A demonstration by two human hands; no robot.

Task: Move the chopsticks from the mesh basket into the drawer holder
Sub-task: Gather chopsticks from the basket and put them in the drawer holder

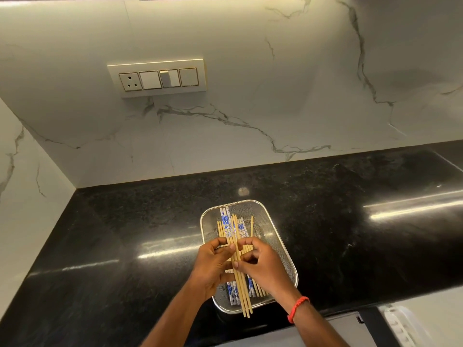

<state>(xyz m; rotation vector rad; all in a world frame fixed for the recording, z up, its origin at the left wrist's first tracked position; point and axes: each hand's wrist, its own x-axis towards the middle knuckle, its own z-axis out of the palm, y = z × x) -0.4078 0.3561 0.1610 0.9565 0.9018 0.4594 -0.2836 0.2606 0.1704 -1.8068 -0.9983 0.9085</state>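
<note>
Gripping a bundle of plain wooden chopsticks [239, 284] with both hands, low over the mesh basket [276, 237]. Curling the left hand [213, 267] round the bundle from the left side, thumb lying across the sticks; pinching the same sticks with the right hand [265, 267] from the right side, fingers bent. Keeping the long axis of the bundle pointing away from the body and a little to the left, the far ends over the middle of the basket, the near ends reaching out past its near rim; not possible to tell which ends are the thin ones. Lying under the bundle, inside the basket, blue-and-white chopsticks [225, 219], running in nearly the same direction, along the long sides of the basket. Standing lengthwise on the black shiny counter [125, 234], near its front edge. Wearing a red bracelet [298, 309] on the right wrist. Showing a switch plate [157, 80] on the marble wall [275, 71] behind.
</note>
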